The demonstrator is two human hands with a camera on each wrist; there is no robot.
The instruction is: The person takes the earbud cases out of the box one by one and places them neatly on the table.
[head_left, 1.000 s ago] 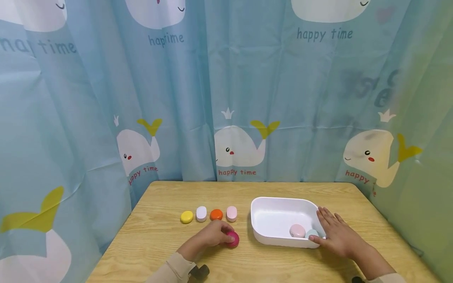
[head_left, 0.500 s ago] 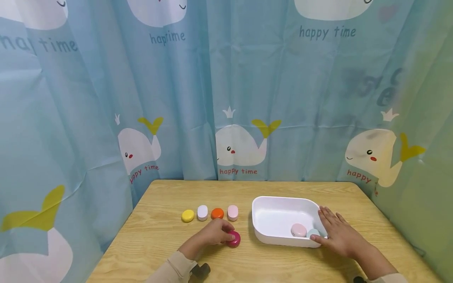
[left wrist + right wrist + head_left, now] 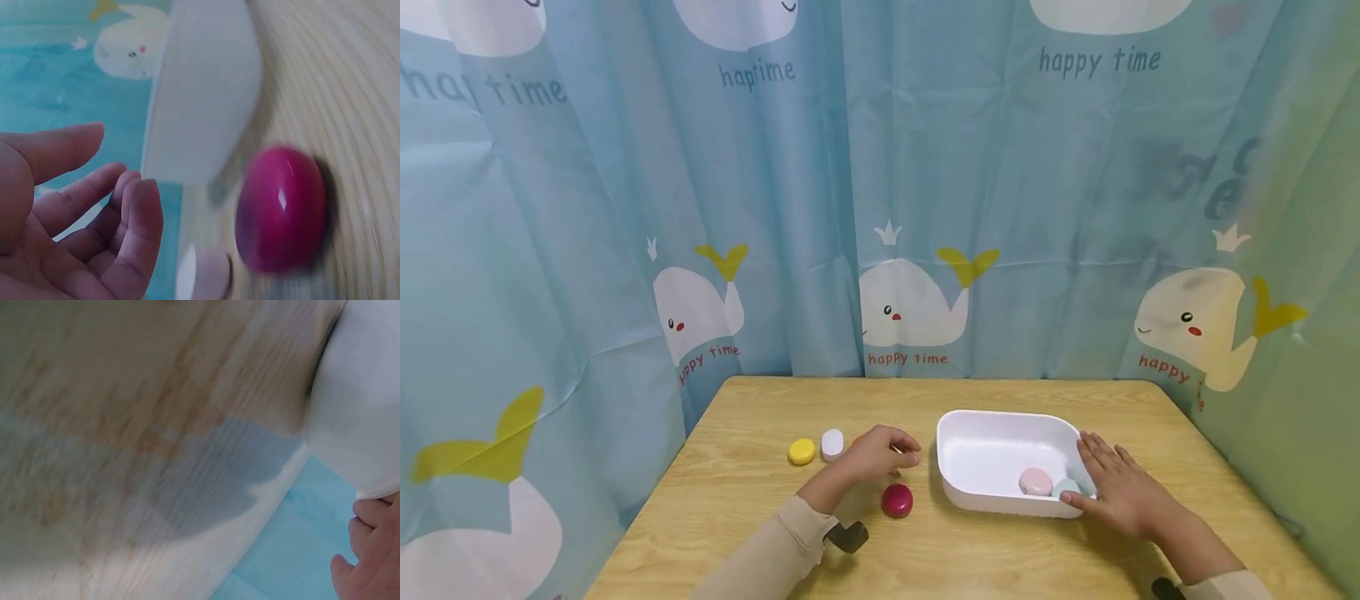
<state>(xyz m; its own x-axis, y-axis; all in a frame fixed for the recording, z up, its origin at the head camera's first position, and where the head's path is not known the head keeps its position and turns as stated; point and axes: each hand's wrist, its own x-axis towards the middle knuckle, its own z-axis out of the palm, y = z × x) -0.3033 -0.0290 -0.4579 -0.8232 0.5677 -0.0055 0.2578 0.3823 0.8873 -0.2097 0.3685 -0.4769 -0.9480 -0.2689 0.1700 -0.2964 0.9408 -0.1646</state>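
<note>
In the head view my left hand (image 3: 880, 454) hovers over the row of small pieces, thumb and fingers apart and holding nothing. Just below it on the table lies a glossy magenta rounded piece (image 3: 897, 501), large in the left wrist view. The hand covers most of an orange piece (image 3: 857, 441) and hides the pink one beside it. A white oblong tub (image 3: 981, 502) stands to the right, with a pale pink piece (image 3: 1036, 481) and a pale mint piece (image 3: 1064, 487) inside. My right hand (image 3: 1123, 492) rests against the tub's right end, fingers extended, thumb at the near rim.
A yellow round piece (image 3: 801, 452) and a white oval piece (image 3: 832, 445) lie at the row's left end. The wooden table (image 3: 985, 558) backs onto a blue whale-print curtain (image 3: 790, 192), which also runs along both sides.
My left hand has let go of the magenta piece and lifted away from it, towards the row behind. The magenta piece stays on the table. My right hand keeps its place on the tub.
</note>
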